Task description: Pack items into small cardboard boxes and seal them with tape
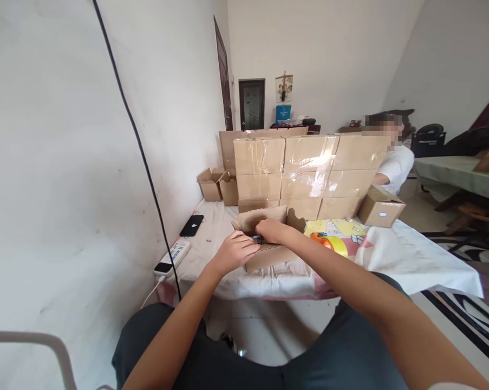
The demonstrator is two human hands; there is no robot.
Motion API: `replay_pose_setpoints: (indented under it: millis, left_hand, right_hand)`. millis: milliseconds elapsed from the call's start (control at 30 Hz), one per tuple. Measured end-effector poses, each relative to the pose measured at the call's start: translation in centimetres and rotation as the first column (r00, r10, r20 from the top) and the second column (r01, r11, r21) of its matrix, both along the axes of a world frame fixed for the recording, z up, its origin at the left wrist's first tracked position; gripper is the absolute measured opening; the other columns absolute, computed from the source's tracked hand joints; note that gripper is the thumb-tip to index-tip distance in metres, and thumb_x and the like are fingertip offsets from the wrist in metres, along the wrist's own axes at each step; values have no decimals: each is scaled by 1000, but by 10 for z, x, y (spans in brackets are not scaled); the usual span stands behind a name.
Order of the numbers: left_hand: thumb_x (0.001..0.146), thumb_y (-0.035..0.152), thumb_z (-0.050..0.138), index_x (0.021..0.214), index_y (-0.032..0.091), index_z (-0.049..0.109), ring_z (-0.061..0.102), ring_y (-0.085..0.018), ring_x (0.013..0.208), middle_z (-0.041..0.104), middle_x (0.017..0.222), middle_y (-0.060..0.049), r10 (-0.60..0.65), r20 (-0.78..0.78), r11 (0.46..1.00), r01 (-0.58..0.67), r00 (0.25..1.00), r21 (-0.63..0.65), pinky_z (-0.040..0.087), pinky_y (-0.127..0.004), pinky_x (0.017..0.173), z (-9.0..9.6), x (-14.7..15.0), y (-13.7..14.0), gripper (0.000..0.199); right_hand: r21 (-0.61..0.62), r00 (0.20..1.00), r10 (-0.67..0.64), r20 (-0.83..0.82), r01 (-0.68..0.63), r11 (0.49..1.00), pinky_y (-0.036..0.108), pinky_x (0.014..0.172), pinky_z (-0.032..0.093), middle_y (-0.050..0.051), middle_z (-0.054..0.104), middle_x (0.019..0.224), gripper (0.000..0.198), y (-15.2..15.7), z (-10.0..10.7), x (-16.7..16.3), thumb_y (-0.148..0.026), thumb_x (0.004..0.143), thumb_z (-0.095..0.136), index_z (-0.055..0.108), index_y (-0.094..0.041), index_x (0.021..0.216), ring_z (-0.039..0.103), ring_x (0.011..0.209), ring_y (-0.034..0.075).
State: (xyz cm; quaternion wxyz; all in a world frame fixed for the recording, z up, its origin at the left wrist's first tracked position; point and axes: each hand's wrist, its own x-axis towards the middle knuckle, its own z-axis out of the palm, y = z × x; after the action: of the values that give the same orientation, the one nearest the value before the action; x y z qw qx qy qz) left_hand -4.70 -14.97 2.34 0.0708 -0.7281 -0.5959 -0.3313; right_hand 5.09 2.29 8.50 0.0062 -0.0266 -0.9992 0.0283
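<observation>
An open cardboard box (274, 257) with raised flaps stands on the cloth-covered table in front of me. My left hand (236, 250) is closed over its near left edge, with the fingers bent together against the rim. Reaching into the box from the right, my right hand (272, 231) has curled fingers, and their tips are hidden inside. Something small and shiny shows between the two hands, too little of it to name. Just right of the box lies an orange tape dispenser (320, 238) with a roll of yellow tape (337, 245).
Behind the box rises a stack of taped cartons (305, 173). Two open boxes (212, 184) stand by the wall, and a carton (381, 207) sits at right. A phone (191, 225), a power strip (179, 257) and a hanging black cable (138, 138) are left. A person (395, 165) sits beyond.
</observation>
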Motion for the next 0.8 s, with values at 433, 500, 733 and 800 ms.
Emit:
replay_pose_setpoints:
  millis: [433,500,733,800]
  left_hand:
    - [67,38,87,147,29,36,42,-32,139,44,143,-15,217,765,845,-509,606,163,35,-50,117,-25,28,30,95]
    - [70,34,85,145,30,43,55,-29,128,55,138,-12,125,806,925,-362,579,117,39,-47,114,-33,32,34,86]
    - [93,33,59,135,28,57,57,-26,128,66,129,-8,146,778,915,-383,612,130,35,-43,117,-40,28,38,42]
    - [92,30,58,131,28,59,47,-26,139,58,140,-7,137,755,901,-398,641,174,29,-42,121,-40,21,41,40]
  right_hand:
    - [-802,616,-619,-487,-35,596,50,115,38,10,58,145,56,79,-75,117,-59,98,43,55,-26,141,51,136,27]
    - [-822,690,-549,-472,-119,557,48,120,32,8,55,148,52,77,-95,116,-58,100,38,58,-28,137,45,142,25]
    - [-634,675,-410,-613,-110,766,44,104,46,9,67,103,39,67,-92,121,-49,101,40,67,-21,91,61,108,25]
    - [-621,618,-465,-634,-49,782,43,95,49,8,64,95,34,61,-94,121,-47,99,45,63,-20,89,60,98,25]
